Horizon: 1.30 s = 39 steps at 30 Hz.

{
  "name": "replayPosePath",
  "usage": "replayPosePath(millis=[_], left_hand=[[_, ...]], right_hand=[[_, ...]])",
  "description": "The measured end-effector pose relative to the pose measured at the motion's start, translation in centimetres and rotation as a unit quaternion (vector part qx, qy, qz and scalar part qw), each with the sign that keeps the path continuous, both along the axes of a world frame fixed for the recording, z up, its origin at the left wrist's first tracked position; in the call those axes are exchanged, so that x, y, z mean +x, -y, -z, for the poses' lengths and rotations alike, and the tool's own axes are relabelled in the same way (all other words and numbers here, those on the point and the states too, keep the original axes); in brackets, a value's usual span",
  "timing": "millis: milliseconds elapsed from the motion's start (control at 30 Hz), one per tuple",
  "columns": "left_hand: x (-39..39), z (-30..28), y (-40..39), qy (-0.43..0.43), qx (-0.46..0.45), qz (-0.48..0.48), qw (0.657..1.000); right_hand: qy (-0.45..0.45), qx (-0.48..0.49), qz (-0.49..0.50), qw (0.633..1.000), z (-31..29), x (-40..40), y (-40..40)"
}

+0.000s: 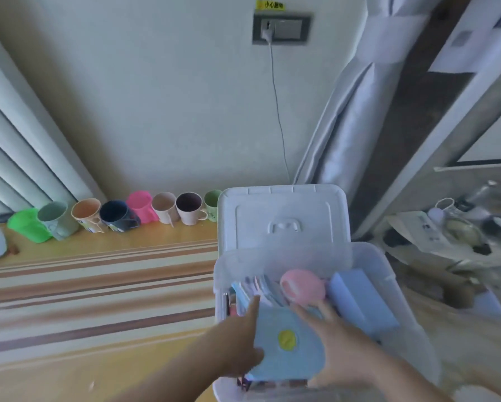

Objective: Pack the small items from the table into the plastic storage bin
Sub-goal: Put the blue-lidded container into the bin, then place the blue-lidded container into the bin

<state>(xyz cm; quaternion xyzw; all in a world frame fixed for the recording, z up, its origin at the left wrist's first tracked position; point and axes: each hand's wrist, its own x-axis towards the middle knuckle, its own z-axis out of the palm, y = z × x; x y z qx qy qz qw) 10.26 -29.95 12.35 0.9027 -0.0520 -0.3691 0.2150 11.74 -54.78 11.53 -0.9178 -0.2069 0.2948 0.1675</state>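
A translucent white plastic storage bin (388,274) stands at the table's right end with its lid (282,219) propped upright behind it. Inside are a pink oval case (302,287), a pale blue box (359,297), several thin packets standing on edge (260,288) and a light blue flat pouch with a yellow dot (287,343). My left hand (240,340) grips the pouch's left edge with a finger pointing up along it. My right hand (339,343) lies with fingers spread on the pouch's right side, fingertips near the pink case.
A row of several coloured mugs (115,214) lines the wall at the table's back. A striped cloth (98,288) covers the wooden table to the left of the bin. A charger cable (278,111) hangs from a wall socket. A cluttered shelf (452,227) stands to the right.
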Motion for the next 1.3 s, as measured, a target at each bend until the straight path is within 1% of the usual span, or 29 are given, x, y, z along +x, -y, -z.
replayPosePath(millis=[33, 67, 167, 200, 300, 433, 600, 667, 767, 833, 900, 1000, 1033, 1100, 1133, 1200, 1300], left_hand=[[-0.6, 0.3, 0.6, -0.025, 0.020, 0.010, 0.999], [-1.0, 0.5, 1.0, -0.032, 0.037, 0.013, 0.999], [-1.0, 1.5, 1.5, 0.037, 0.069, 0.012, 0.997], [-0.8, 1.7, 1.6, 0.047, 0.072, 0.018, 0.996], [-0.1, 1.8, 1.7, 0.009, 0.068, 0.028, 0.997], [0.7, 2.1, 1.6, -0.005, 0.021, -0.025, 0.999], [1.4, 3.2, 2.7, -0.001, 0.065, 0.029, 0.997], [1.7, 3.8, 2.9, 0.001, 0.078, 0.043, 0.996], [2.8, 4.1, 2.6, 0.003, 0.102, 0.092, 0.991], [4.5, 3.4, 2.2, 0.034, 0.095, 0.108, 0.989], [7.1, 2.3, 1.7, 0.102, 0.052, 0.077, 0.990], [11.6, 0.9, 0.8, 0.221, -0.007, 0.003, 0.975], [13.2, 0.7, 0.3, 0.250, -0.021, -0.018, 0.968], [16.3, 0.9, -0.8, 0.292, -0.024, -0.059, 0.954], [17.8, 1.3, -1.4, 0.305, -0.008, -0.074, 0.949], [20.7, 2.5, -2.6, 0.316, 0.046, -0.078, 0.944], [24.2, 4.9, -3.8, 0.289, 0.101, -0.082, 0.948]], right_hand=[[-0.017, 0.011, -0.018, 1.000, 1.1, -0.2, 0.4], [-0.033, 0.025, -0.028, 0.999, 1.8, -0.2, 0.7], [-0.062, 0.050, -0.025, 0.997, 3.1, 0.1, 0.8], [-0.064, 0.058, -0.026, 0.996, 3.4, 0.3, 0.8], [-0.063, 0.071, -0.041, 0.995, 4.5, 0.6, 0.6], [-0.051, 0.104, -0.021, 0.993, 5.2, 1.8, 1.6], [-0.062, 0.091, -0.059, 0.992, 5.7, 2.5, 2.4], [-0.065, 0.091, -0.055, 0.992, 6.2, 2.6, 2.3], [-0.079, 0.088, -0.050, 0.992, 6.3, 3.2, 2.4], [-0.084, 0.098, -0.042, 0.991, 5.3, 3.9, 2.7], [-0.052, 0.114, -0.003, 0.992, 3.8, 5.6, 3.5], [0.086, 0.099, 0.047, 0.990, 1.9, 9.9, 6.0], [0.134, 0.093, 0.064, 0.985, 1.6, 11.7, 7.1], [0.199, 0.080, 0.103, 0.971, 1.3, 15.6, 9.3], [0.215, 0.067, 0.121, 0.967, 1.1, 17.6, 10.1], [0.217, 0.028, 0.144, 0.965, 0.9, 21.2, 11.0], [0.190, -0.032, 0.138, 0.972, 2.0, 25.7, 11.1]])
